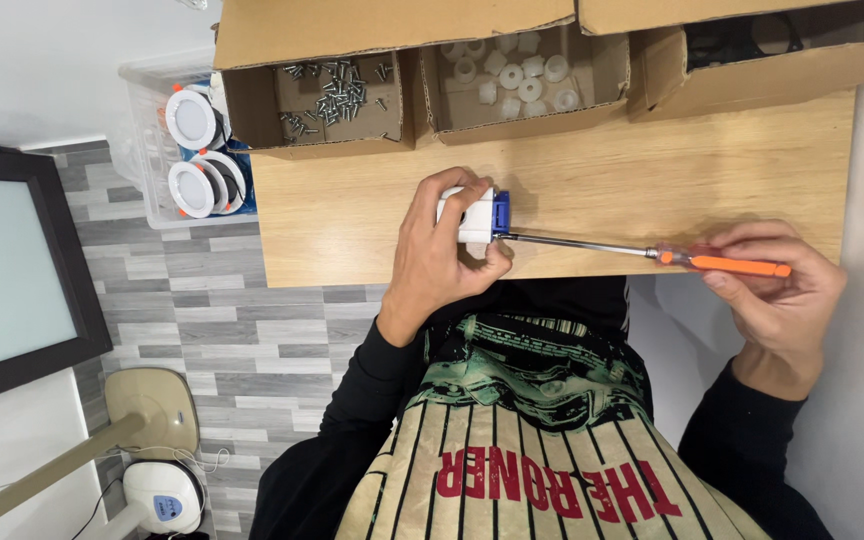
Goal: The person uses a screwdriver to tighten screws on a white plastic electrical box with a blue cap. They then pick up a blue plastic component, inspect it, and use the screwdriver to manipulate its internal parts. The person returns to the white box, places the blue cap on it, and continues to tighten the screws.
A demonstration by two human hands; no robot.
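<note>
My left hand (439, 250) grips a small white plastic block with a blue end piece (480, 214), held just above the near edge of the wooden table (652, 180). My right hand (777, 280) holds a screwdriver with an orange handle (727, 263). Its long metal shaft (572, 243) runs left, and its tip meets the blue end of the block.
Open cardboard boxes line the table's far side: one with loose screws (327, 100), one with white plastic caps (517, 75), one with dark parts (752, 40). A clear bin of round white lamp fittings (197, 150) sits left of the table. A dark-framed panel (12, 270) leans on the floor.
</note>
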